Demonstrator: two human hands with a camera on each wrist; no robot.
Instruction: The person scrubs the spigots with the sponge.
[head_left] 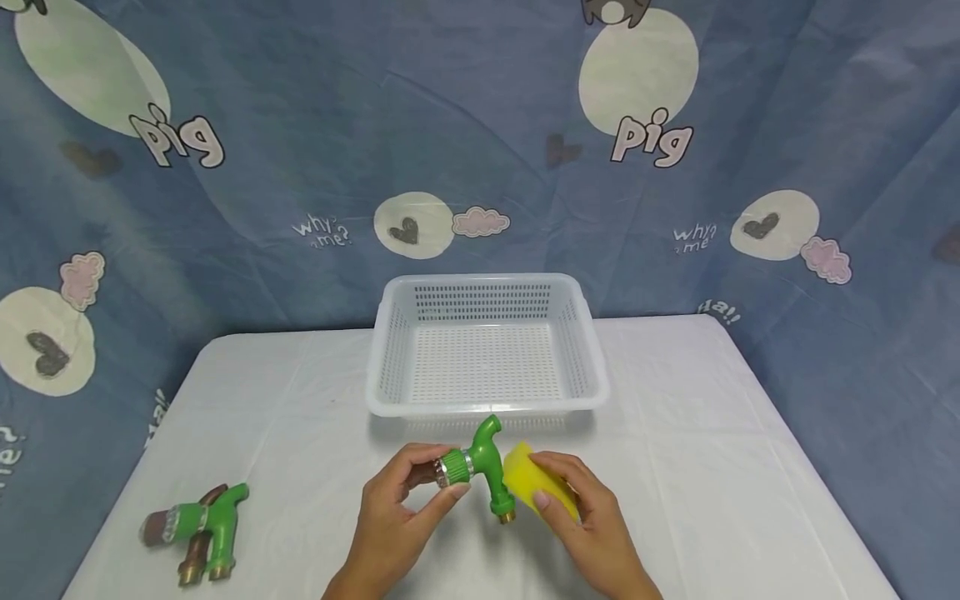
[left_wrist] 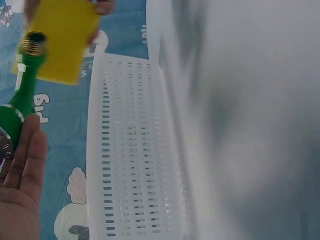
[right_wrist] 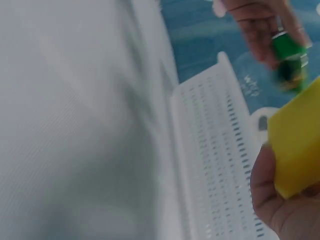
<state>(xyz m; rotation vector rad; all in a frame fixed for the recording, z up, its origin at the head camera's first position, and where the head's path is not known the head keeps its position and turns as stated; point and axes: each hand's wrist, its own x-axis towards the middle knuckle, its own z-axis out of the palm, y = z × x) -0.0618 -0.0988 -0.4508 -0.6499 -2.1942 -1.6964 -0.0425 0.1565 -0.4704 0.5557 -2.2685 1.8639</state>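
Observation:
A green faucet (head_left: 487,458) with a brass tip is held by its ribbed handle end between the thumb and fingers of my left hand (head_left: 397,517). My right hand (head_left: 592,521) pinches a yellow sponge (head_left: 540,483) just right of the faucet's body; whether they touch is unclear. In the left wrist view the sponge (left_wrist: 65,40) lies behind the faucet's brass end (left_wrist: 34,45), with my left fingers (left_wrist: 32,160) against the green handle. The right wrist view has the sponge (right_wrist: 300,145) gripped by my right hand (right_wrist: 290,210).
A white perforated basket (head_left: 487,404) stands at the back middle of the white table (head_left: 712,467). At the left front lie a green faucet (head_left: 222,533) and a brown one (head_left: 197,554), overlapping. A blue patterned cloth (head_left: 480,108) hangs behind the table.

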